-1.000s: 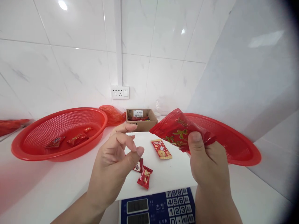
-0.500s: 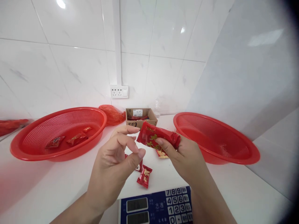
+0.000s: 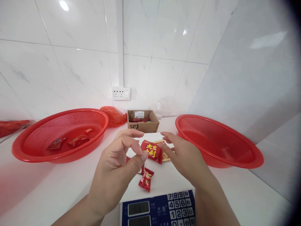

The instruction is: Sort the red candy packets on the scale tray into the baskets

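A red packet with yellow characters point(image 3: 150, 150) lies on the white weighing plate point(image 3: 162, 180) of the scale, between my two hands. My right hand point(image 3: 182, 152) is open just to its right, fingers lightly bent and apart. My left hand point(image 3: 119, 163) hovers at the packet's left side, its fingers curled and apart, with nothing visible in them. Nearer me on the plate is a small red wrapped snack point(image 3: 146, 179). Another red packet point(image 3: 141, 169) is partly hidden behind my left thumb. A yellowish packet point(image 3: 165, 156) shows from behind the red one.
The scale's blue keypad panel point(image 3: 161, 209) faces me. Large red plastic baskets stand left point(image 3: 25, 150) and right point(image 3: 235, 160); the left one holds several red packets. At the back are a cardboard box point(image 3: 145, 127) with packets inside and a red plastic bag point(image 3: 114, 116).
The red packet has left my right hand and now lies on the weighing plate. My right hand has opened and is empty; my left hand has barely moved.
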`<action>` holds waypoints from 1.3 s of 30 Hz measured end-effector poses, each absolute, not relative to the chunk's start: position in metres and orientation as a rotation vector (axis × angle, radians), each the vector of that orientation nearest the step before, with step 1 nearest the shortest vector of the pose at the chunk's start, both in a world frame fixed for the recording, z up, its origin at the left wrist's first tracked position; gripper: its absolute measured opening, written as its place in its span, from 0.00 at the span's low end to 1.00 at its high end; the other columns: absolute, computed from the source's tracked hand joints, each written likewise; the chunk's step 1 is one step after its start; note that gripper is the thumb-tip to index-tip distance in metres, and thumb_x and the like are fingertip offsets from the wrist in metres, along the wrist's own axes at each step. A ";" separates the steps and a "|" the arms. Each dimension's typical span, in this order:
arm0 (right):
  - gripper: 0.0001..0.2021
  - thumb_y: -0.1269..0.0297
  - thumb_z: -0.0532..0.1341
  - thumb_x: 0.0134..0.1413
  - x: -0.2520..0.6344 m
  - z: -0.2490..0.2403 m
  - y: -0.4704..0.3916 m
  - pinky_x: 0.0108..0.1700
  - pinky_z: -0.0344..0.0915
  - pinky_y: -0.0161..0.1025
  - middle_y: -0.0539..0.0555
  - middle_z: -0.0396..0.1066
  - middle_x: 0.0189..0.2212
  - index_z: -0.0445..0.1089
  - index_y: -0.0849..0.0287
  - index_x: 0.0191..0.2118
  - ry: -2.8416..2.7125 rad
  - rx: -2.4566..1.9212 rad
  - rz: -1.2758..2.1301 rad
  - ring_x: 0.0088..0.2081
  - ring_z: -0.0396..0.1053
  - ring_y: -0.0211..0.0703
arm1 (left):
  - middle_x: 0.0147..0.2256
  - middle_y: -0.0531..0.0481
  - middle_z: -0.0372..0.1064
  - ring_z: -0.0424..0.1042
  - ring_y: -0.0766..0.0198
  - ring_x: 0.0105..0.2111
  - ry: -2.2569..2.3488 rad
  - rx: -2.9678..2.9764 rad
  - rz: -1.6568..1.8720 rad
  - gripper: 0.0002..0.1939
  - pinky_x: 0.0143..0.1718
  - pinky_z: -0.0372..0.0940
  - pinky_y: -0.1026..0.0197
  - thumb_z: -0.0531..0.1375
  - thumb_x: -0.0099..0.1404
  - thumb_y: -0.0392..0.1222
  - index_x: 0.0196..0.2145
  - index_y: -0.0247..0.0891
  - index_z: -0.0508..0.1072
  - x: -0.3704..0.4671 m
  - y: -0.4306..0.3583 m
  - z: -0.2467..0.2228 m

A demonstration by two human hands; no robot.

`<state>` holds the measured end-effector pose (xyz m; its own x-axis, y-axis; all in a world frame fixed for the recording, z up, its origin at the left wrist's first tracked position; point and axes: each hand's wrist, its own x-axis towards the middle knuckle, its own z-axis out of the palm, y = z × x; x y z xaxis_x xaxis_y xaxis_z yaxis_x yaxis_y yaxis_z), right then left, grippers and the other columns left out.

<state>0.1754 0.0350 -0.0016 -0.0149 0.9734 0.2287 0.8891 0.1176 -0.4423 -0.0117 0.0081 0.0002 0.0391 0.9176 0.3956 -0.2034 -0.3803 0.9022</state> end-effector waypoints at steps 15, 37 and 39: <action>0.14 0.75 0.54 0.55 0.151 -0.013 0.026 0.26 0.51 0.35 0.53 0.77 0.30 0.72 0.57 0.43 -2.586 -1.559 0.414 0.29 0.72 0.44 | 0.45 0.58 0.68 0.68 0.67 0.48 0.765 1.459 1.535 0.11 0.43 0.64 0.69 0.63 0.61 0.29 0.28 0.45 0.73 -0.014 0.010 -0.003; 0.07 0.74 0.57 0.52 0.152 -0.023 0.024 0.26 0.45 0.34 0.47 0.67 0.21 0.65 0.59 0.26 -2.525 -1.472 0.529 0.22 0.61 0.35 | 0.42 0.56 0.67 0.67 0.67 0.47 0.748 1.436 1.424 0.12 0.42 0.65 0.70 0.61 0.60 0.28 0.28 0.46 0.74 -0.011 0.009 -0.006; 0.07 0.75 0.56 0.51 0.151 -0.025 0.026 0.26 0.45 0.34 0.49 0.69 0.23 0.67 0.58 0.28 -2.543 -1.461 0.520 0.23 0.62 0.36 | 0.41 0.56 0.68 0.66 0.66 0.47 0.763 1.445 1.421 0.12 0.43 0.64 0.69 0.61 0.60 0.27 0.28 0.45 0.74 -0.011 0.010 -0.006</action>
